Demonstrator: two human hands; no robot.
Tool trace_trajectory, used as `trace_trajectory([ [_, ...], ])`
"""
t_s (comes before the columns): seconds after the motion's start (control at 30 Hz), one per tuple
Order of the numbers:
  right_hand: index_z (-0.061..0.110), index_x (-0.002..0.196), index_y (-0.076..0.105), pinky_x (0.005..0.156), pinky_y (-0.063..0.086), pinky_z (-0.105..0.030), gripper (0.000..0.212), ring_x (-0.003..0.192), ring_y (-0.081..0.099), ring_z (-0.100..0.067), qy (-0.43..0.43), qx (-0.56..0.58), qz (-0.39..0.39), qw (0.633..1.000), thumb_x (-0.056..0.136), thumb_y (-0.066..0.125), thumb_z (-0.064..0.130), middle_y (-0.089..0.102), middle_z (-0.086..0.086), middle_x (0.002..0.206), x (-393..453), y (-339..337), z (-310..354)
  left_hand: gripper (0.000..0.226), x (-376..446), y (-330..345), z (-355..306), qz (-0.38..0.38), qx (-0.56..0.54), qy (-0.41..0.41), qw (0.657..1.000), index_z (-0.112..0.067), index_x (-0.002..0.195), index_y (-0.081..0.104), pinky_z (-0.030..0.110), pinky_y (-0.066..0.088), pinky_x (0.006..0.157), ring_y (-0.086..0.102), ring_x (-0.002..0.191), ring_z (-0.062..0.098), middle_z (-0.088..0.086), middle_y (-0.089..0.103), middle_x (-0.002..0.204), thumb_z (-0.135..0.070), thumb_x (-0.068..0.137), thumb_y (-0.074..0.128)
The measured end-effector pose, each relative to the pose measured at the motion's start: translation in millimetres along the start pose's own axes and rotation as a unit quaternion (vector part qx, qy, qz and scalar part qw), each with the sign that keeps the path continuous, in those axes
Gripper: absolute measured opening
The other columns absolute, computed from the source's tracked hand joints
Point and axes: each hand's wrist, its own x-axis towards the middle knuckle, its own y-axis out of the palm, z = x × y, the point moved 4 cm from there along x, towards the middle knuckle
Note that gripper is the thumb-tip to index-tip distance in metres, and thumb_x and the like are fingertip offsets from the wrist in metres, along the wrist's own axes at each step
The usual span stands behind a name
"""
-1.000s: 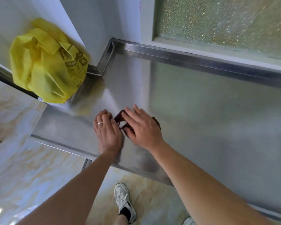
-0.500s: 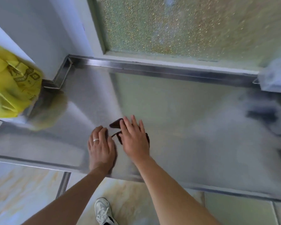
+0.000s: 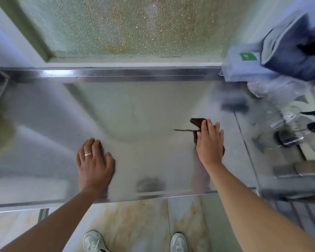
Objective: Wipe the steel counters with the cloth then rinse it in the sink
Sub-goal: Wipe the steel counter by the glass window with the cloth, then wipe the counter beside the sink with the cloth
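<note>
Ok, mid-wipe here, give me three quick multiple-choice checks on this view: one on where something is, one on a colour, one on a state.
1. Where is the cloth?
A. under the right hand on the steel counter
B. in the left hand
C. on the floor

2. What colour is the cloth?
A. yellow
B. dark brown
C. white

3. How does the left hand lie?
A. curled round the cloth
B. raised off the counter
C. flat on the counter, holding nothing

Answers:
1 A: the right hand presses the cloth onto the steel counter.
2 B: the corners that stick out past the fingers are dark brown.
3 C: the left hand rests flat on bare steel, apart from the cloth.
</note>
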Motion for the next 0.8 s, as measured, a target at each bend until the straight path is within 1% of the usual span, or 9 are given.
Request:
trace_trajectory([
  [0.13,-0.009,0.149,0.043,0.113,0.038,-0.065,0.048,0.143,0.034,-0.058,0.115,-0.016,0.015,0.993,0.108,0.046,0.016,0.042,-0.027,0.155,-30,-11,-51,0.055,-1,1,0,0.028,0.001,-0.007,1.0,-0.009,0.137,0.046,0.049,0.022,0.119,0.032,0.139,0.036,0.015,0.042,0.148,-0.041,0.092,0.038],
  [0.2,-0.01,0.149,0.04,0.104,0.048,-0.06,0.047,0.14,0.04,-0.056,0.169,-0.054,0.068,0.982,0.106,0.047,0.009,0.042,-0.029,0.153,-57,-23,-61,0.055,-1,-2,-1,0.045,0.013,-0.001,0.999,-0.006,0.136,0.048,0.052,0.024,0.118,0.034,0.136,0.039,0.019,0.043,0.146,-0.04,0.094,0.037],
  [0.23,-0.008,0.15,0.038,0.099,0.052,-0.055,0.048,0.136,0.046,-0.051,0.188,-0.074,0.091,0.975,0.105,0.045,0.006,0.043,-0.027,0.151,-70,-32,-63,0.051,-2,-5,-4,0.058,0.021,0.001,0.998,-0.005,0.133,0.049,0.054,0.027,0.115,0.037,0.133,0.041,0.021,0.045,0.143,-0.037,0.094,0.039],
  [0.33,0.003,0.146,0.045,0.091,0.053,-0.045,0.043,0.119,0.057,-0.035,0.209,-0.066,0.116,0.969,0.105,0.043,0.016,0.051,-0.015,0.14,-101,-66,-55,0.035,-11,-25,-33,0.118,0.041,0.043,0.991,-0.005,0.111,0.057,0.055,0.044,0.098,0.05,0.114,0.043,0.023,0.054,0.12,-0.029,0.087,0.051],
  [0.4,0.009,0.135,0.058,0.092,0.051,-0.044,0.037,0.114,0.06,-0.033,0.204,-0.015,0.125,0.971,0.105,0.047,0.028,0.058,-0.011,0.132,-129,-91,-44,0.037,-25,-41,-68,0.166,0.039,0.129,0.977,-0.007,0.097,0.063,0.047,0.052,0.083,0.059,0.101,0.041,0.019,0.061,0.104,-0.033,0.079,0.042],
  [0.47,0.014,0.128,0.065,0.092,0.051,-0.04,0.034,0.113,0.062,-0.031,0.219,0.073,0.111,0.967,0.103,0.052,0.033,0.065,-0.007,0.125,-165,-119,-34,0.025,-43,-53,-104,0.211,0.02,0.2,0.957,-0.01,0.09,0.063,0.04,0.053,0.073,0.064,0.091,0.037,0.013,0.064,0.092,-0.027,0.076,0.051],
  [0.53,0.017,0.121,0.068,0.09,0.053,-0.038,0.029,0.11,0.065,-0.027,0.25,0.137,0.113,0.952,0.101,0.055,0.034,0.068,-0.004,0.118,-206,-141,-31,0.013,-64,-65,-135,0.251,-0.011,0.261,0.932,-0.012,0.092,0.063,0.036,0.049,0.07,0.064,0.091,0.033,0.007,0.062,0.091,-0.017,0.081,0.058],
  [0.67,0.018,0.11,0.069,0.087,0.058,-0.039,0.021,0.1,0.068,-0.023,0.347,0.207,0.116,0.907,0.099,0.06,0.035,0.069,-0.002,0.108,-300,-174,-38,0.022,-125,-92,-198,0.322,-0.013,0.401,0.858,-0.017,0.108,0.062,0.034,0.046,0.081,0.06,0.104,0.023,0.001,0.061,0.107,-0.016,0.095,0.045],
  [0.8,0.018,0.096,0.067,0.077,0.056,-0.035,0.019,0.091,0.068,-0.024,0.442,0.247,0.107,0.856,0.095,0.061,0.035,0.071,-0.004,0.099,-395,-208,-53,0.017,-202,-118,-254,0.359,-0.039,0.516,0.777,-0.019,0.093,0.062,0.036,0.049,0.073,0.064,0.089,0.027,0.002,0.064,0.094,-0.017,0.091,0.045],
])
